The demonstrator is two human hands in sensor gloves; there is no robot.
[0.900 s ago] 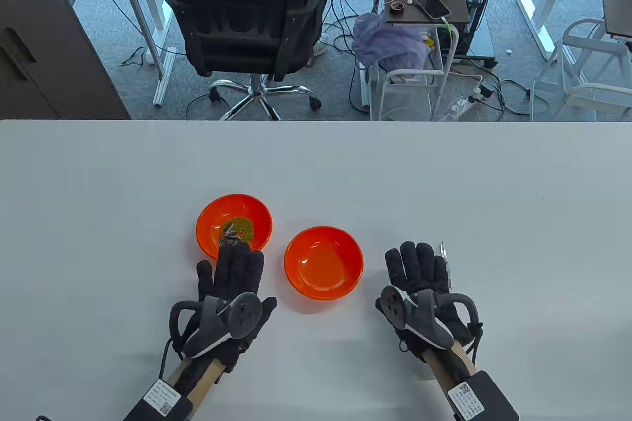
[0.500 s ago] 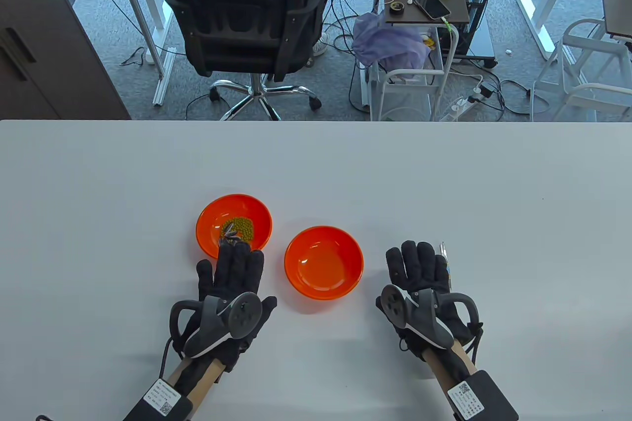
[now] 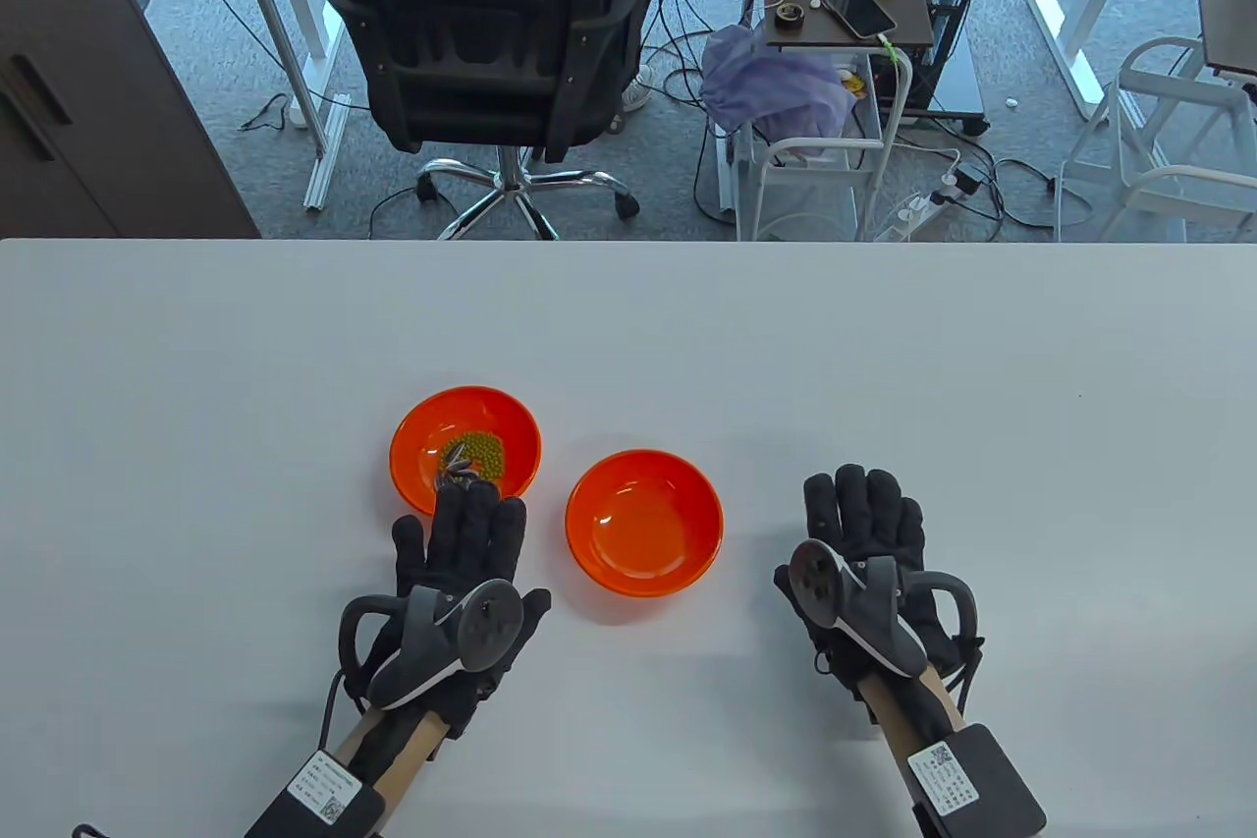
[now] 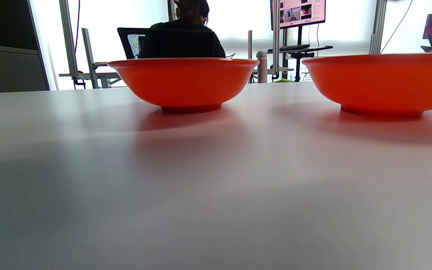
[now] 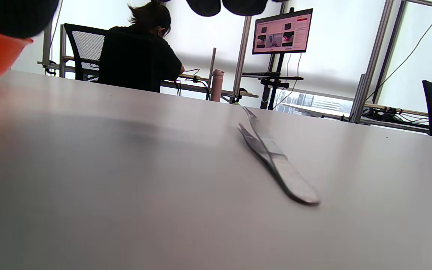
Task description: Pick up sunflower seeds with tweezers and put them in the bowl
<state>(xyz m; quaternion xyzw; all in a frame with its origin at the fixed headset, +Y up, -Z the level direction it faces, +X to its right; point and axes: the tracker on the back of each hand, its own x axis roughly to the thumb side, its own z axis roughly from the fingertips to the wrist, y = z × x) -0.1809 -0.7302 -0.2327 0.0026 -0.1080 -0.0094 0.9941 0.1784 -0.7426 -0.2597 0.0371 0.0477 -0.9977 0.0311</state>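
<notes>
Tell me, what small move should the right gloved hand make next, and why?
Probably lower the right gloved hand and pinch the thin metal tweezers. They lie flat on the white table beneath it, ungripped, and no seed can be picked without them.

Tweezers point(image 5: 272, 159) hidden under right hand point(image 3: 869, 548) overhead

Two orange bowls stand on a pale table point(image 4: 201, 180). The left bowl point(image 4: 183, 80) sits farther back, and the right bowl point(image 4: 383, 82) stands apart from it, cut off by the frame edge. Behind the left bowl a person point(image 4: 189, 22) sits in a black chair point(image 4: 141, 47); to its right hangs a lit screen point(image 4: 298, 13).
</notes>
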